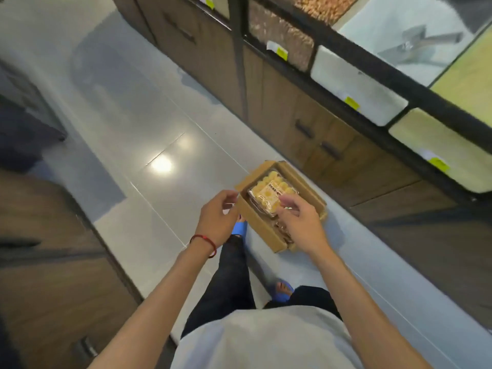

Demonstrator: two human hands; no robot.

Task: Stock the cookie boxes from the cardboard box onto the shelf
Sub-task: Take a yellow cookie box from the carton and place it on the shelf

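An open cardboard box stands on the tiled floor in front of my feet. A clear cookie box of yellow cookies with a label lies at its top, tilted. My right hand grips this cookie box at its near edge. More packs show dimly under that hand. My left hand hovers at the cardboard box's left flap, fingers curled with nothing visible in them; whether it touches the flap I cannot tell.
Wooden cabinet doors with dark handles run along the right under bulk bins with yellow tags. Another wooden cabinet stands on the left. Grey floor tiles stretch ahead. My legs and blue shoes are below the box.
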